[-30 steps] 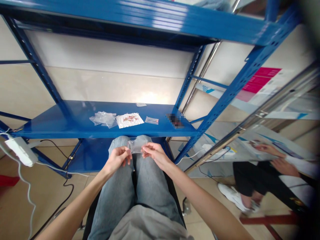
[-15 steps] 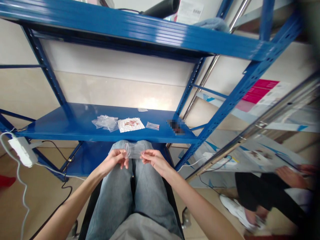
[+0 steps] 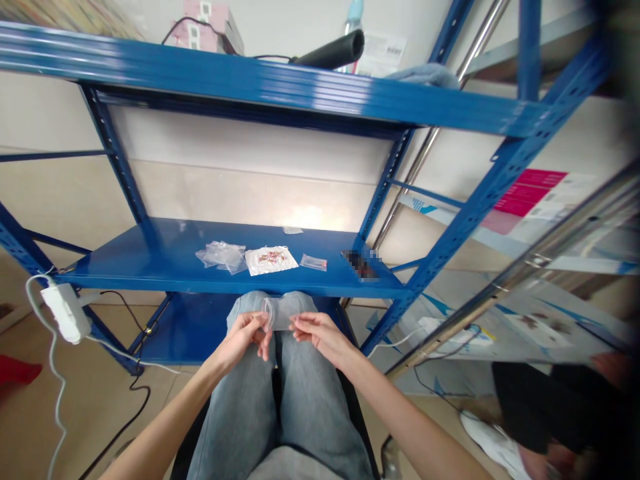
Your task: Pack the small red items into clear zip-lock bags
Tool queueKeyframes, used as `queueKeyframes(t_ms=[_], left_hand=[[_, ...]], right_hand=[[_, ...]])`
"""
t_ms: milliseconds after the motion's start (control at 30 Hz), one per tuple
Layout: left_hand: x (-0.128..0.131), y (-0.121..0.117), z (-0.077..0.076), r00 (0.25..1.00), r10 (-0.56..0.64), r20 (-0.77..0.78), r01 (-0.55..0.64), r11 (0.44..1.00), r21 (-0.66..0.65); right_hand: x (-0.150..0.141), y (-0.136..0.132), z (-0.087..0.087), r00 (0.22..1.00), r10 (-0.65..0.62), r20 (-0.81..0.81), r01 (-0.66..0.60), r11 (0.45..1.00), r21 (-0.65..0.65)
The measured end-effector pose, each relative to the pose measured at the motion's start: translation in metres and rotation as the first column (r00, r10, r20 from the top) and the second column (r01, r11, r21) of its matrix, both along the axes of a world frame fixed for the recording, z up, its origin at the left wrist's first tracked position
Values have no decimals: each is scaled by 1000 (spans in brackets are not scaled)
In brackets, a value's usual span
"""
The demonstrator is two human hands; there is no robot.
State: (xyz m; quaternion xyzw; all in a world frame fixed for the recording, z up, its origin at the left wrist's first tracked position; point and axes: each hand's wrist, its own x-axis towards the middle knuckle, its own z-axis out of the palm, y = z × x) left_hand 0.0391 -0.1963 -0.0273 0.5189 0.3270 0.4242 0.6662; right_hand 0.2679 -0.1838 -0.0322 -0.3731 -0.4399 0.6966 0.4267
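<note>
Both my hands hold a small transparent plastic bag up over my knees, stretched between them. My left hand pinches its left end, which curls into a loop. My right hand pinches the right end with its fingertips. On the blue steel shelf in front of me lie crumpled transparent bags, a white packet with red print and a small transparent bag. A pixelated object lies further right.
A white power strip hangs at the shelf's left upright, with its cables running to the tiled floor. At lower right sits a co-worker's black trouser leg with a white shoe. A chrome pole crosses the right side.
The view has tilted up, so the shelf sits lower in the picture. My hands stay over my knees with the bag, and the co-worker's hands have gone from view at right.
</note>
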Motion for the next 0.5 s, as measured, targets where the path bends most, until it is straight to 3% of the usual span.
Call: queueKeyframes(t_ms=[133,267,333,400,500], left_hand=[[10,0,-11,987,147,61,-144,988,-56],[19,-3,-17,975,221,28,-220,975,-23],[21,-4,-16,973,231,11,-230,973,-9],[22,-4,-15,974,226,3,-226,974,-9],[22,-3,-15,977,212,-3,-212,977,-16]], right_hand=[[2,18,0,983,-179,-30,180,983,38],[8,67,16,943,-330,36,319,933,168],[7,101,30,912,-372,175,309,901,305],[2,137,47,790,-440,427,183,834,520],[-10,191,74,712,-471,520,89,796,599]])
